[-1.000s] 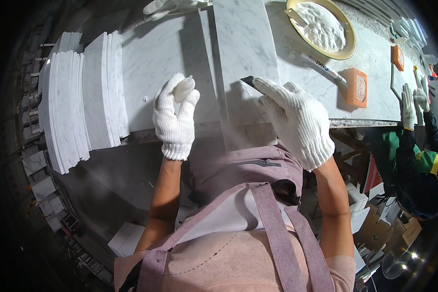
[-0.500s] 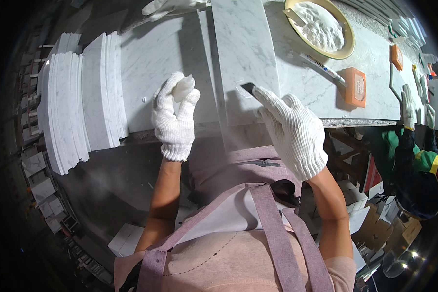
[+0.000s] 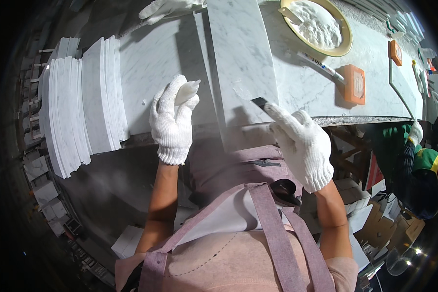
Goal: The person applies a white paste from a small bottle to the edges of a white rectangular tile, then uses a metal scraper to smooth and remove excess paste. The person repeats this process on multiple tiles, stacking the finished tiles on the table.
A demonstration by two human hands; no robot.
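White knitted gloves cover both hands. My left hand (image 3: pixel 172 124) is closed around a small translucent white bottle (image 3: pixel 187 91) with a pointed tip, above the grey-veined slab (image 3: pixel 151 73). My right hand (image 3: pixel 304 146) pinches a small flat dark blade (image 3: pixel 259 102) at the fingertips; its other end is hidden by the glove. The blade is over the near part of a long marble strip (image 3: pixel 238 44) lying across the slab. Near the blade, a glossy clear smear (image 3: pixel 241 89) marks the strip.
Marble strips (image 3: pixel 65 112) stand stacked at left. To the right are a yellow-rimmed bowl (image 3: pixel 346 41) of white powder, a white marker (image 3: pixel 326 68) and an orange block (image 3: pixel 355 85). Another person's gloved hand (image 3: pixel 415 132) is at the far right edge. A white glove (image 3: pixel 163 9) lies at the back.
My right hand has drawn the blade toward me and slightly right, off the smear. The left hand tilts the bottle's tip more to the right. The other person's hands have shifted.
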